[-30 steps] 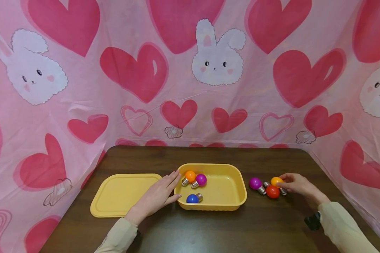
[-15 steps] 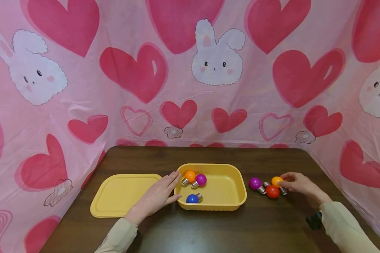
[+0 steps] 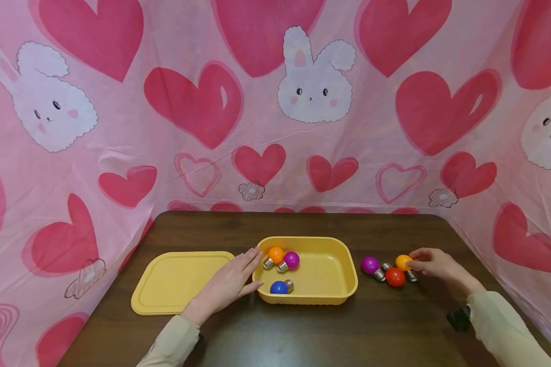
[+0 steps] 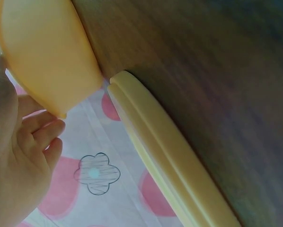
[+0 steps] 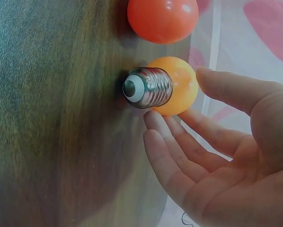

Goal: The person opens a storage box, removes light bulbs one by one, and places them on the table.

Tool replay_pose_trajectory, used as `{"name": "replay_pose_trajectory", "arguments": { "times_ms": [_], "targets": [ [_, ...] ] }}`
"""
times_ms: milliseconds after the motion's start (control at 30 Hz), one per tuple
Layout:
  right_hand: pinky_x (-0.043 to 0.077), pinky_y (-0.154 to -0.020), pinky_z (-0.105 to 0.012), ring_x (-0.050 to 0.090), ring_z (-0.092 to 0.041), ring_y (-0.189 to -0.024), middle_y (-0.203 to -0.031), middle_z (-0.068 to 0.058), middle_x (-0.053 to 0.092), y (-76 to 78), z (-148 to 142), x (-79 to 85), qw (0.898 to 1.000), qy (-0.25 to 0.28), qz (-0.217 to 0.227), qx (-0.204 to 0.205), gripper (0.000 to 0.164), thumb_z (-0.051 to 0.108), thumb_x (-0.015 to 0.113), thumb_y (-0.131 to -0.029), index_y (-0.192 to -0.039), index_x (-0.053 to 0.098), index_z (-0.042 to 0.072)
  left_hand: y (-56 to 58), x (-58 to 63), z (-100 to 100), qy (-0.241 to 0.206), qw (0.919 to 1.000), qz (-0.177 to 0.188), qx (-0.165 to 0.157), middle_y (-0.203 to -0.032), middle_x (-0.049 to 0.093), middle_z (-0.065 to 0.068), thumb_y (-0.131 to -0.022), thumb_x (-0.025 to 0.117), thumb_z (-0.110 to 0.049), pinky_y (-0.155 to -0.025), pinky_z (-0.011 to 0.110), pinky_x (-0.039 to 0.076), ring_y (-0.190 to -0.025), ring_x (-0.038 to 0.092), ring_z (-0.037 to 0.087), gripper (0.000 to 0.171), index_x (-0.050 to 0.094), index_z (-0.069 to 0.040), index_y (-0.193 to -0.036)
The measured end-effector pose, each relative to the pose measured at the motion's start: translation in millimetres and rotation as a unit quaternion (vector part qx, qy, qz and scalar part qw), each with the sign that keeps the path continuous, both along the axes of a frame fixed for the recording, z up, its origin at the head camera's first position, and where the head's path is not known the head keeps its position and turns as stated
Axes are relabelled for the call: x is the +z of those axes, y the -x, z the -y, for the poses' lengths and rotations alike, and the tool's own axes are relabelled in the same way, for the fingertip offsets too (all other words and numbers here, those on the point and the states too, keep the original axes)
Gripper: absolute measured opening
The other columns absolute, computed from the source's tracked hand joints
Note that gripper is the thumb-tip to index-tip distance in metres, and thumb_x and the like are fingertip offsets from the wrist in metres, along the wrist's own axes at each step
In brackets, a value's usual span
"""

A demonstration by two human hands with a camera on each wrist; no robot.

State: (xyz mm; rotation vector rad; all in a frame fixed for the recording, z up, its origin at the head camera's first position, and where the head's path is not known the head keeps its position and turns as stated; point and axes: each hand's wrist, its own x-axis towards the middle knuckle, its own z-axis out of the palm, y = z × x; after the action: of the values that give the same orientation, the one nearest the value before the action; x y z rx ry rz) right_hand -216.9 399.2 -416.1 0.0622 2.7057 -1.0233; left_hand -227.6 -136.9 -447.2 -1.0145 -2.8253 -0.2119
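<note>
My left hand (image 3: 231,280) rests with fairly straight fingers against the left end of a yellow plastic box (image 3: 323,295); the left wrist view shows its fingertips at the box's rim (image 4: 51,47). Inside the box lie an orange bulb (image 3: 276,255), a purple bulb (image 3: 292,260) and a blue bulb (image 3: 279,288). On the right, my right hand (image 3: 436,265) has thumb and fingers around a yellow-orange light bulb (image 5: 181,85), its metal screw base pointing away from the palm, close to the table. Beside it lie a red bulb (image 3: 395,277) and another purple bulb (image 3: 370,265).
A flat yellow lid (image 3: 174,285) lies on the dark wooden table (image 3: 303,336) left of the box, partly behind my left forearm. A pink curtain (image 3: 257,127) with hearts and rabbits hangs beyond the table's back and side edges.
My right hand has shifted slightly to the right, and the yellow-orange bulb has moved a little with it, away from the red one. The left hand and box stay put.
</note>
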Motion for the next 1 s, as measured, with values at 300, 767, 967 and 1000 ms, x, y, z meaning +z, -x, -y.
{"name": "replay_pose_trajectory", "arguments": {
  "times_ms": [300,767,967,1000],
  "targets": [
    [0.056,-0.074,-0.032,0.065,-0.021,-0.086,-0.108,-0.022,0.068,-2.4,-1.1,2.2,1.000,-0.009,-0.025,0.005,0.047,0.027,0.063,-0.096,-0.120,0.057,-0.014,0.1,-0.5,0.1,-0.006,0.9999,-0.011,-0.003,-0.162,0.035,0.006,-0.096,0.053,-0.055,-0.117,0.045,0.040,-0.146,0.041,0.025,0.074,0.035,-0.012,-0.154],
    [0.057,-0.080,-0.035,0.066,-0.026,-0.094,-0.111,-0.021,0.070,-3.1,5.3,19.3,0.996,-0.069,-0.065,0.003,0.055,0.040,0.063,-0.095,-0.124,0.059,-0.007,-0.5,1.2,1.1,0.000,1.0000,-0.001,-0.002,-0.162,0.034,0.006,-0.097,0.052,-0.055,-0.117,0.045,0.040,-0.147,0.039,0.025,0.074,0.034,-0.012,-0.155],
    [0.055,-0.087,-0.055,0.066,-0.033,-0.096,-0.111,-0.022,0.071,1.6,24.9,33.9,0.984,-0.119,-0.131,0.034,0.049,0.038,0.066,-0.093,-0.119,0.064,-0.003,-1.3,0.7,1.3,0.004,1.0000,-0.004,-0.001,-0.163,0.033,0.005,-0.097,0.051,-0.057,-0.118,0.044,0.039,-0.147,0.039,0.024,0.076,0.033,-0.012,-0.155],
    [0.055,-0.088,-0.056,0.066,-0.033,-0.097,-0.111,-0.021,0.071,2.7,28.7,35.9,0.982,-0.122,-0.137,0.038,0.048,0.038,0.067,-0.092,-0.118,0.065,-0.002,-1.5,0.8,1.3,0.005,1.0000,-0.005,-0.002,-0.163,0.033,0.005,-0.097,0.051,-0.057,-0.118,0.044,0.039,-0.147,0.039,0.024,0.076,0.032,-0.013,-0.155]
  ]
}}
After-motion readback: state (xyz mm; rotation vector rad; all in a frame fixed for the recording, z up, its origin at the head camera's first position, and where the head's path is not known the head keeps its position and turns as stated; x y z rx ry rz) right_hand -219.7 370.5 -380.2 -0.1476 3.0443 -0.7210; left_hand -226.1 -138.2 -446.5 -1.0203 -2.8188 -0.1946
